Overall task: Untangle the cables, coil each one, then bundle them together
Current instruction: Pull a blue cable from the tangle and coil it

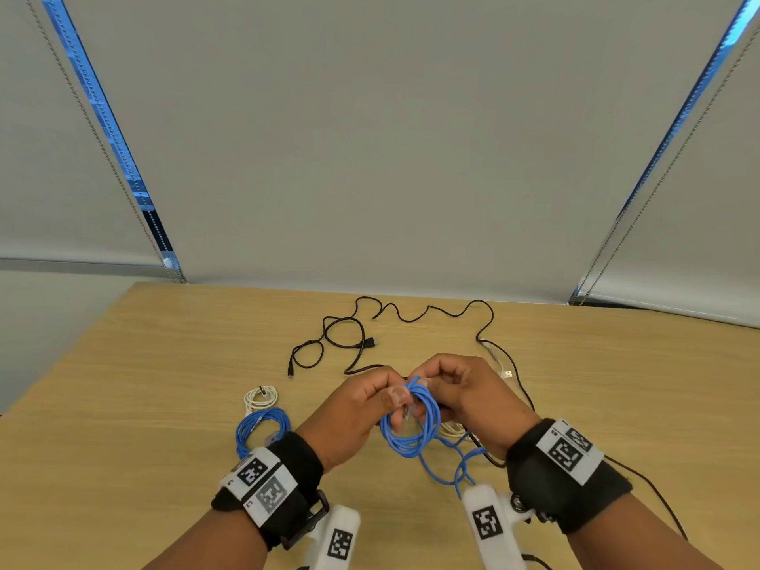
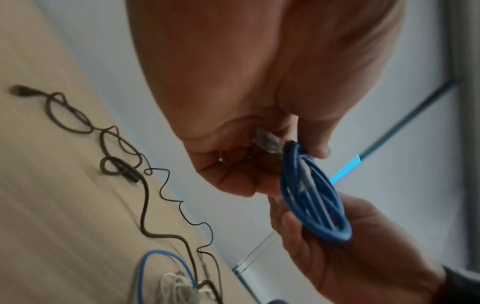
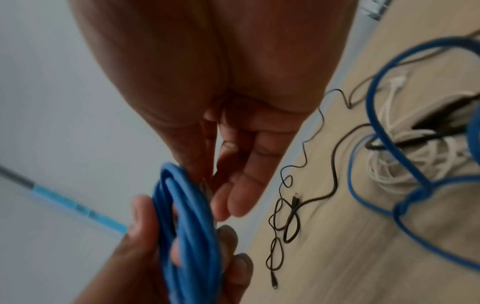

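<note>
A blue cable coil (image 1: 411, 423) hangs above the wooden table (image 1: 164, 364), held between both hands. My left hand (image 1: 395, 401) pinches the coil's clear plug (image 2: 267, 144) between thumb and fingers. My right hand (image 1: 427, 399) grips the loops (image 2: 314, 197) from the other side, fingers curled round them. The coil's loose blue tail (image 1: 452, 466) trails down to the table, knotted (image 3: 413, 197) around a white cable heap (image 3: 405, 164). A long black cable (image 1: 349, 335) lies uncoiled further back.
A coiled blue cable (image 1: 261, 429) and a small coiled white cable (image 1: 260, 397) lie on the table left of my left wrist. Another black lead (image 1: 522, 388) runs past my right wrist towards the near edge. Grey blinds (image 1: 370, 137) hang behind the table.
</note>
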The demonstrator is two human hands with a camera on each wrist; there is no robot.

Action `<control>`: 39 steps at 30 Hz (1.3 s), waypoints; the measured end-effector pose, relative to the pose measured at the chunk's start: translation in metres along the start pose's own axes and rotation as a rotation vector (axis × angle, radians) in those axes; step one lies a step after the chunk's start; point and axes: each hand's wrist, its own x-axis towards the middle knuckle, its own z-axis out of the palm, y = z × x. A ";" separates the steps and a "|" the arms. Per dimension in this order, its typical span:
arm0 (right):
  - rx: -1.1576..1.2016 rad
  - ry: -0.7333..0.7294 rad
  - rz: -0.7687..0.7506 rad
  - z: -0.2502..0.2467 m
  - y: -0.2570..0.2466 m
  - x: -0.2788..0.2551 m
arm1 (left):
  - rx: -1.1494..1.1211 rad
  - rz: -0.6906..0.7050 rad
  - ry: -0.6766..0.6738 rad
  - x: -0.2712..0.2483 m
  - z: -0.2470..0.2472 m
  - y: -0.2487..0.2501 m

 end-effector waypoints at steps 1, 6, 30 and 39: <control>0.069 -0.020 0.042 0.000 0.002 -0.001 | 0.078 0.021 0.019 0.001 0.001 0.000; 0.309 -0.113 0.182 -0.004 0.010 -0.004 | 0.270 0.046 0.180 0.001 0.004 -0.009; -0.595 -0.011 0.033 0.054 0.033 0.018 | 0.295 -0.246 0.255 -0.032 -0.030 -0.024; -0.418 0.061 0.143 0.035 0.037 0.060 | 0.374 -0.412 0.601 -0.048 -0.088 -0.059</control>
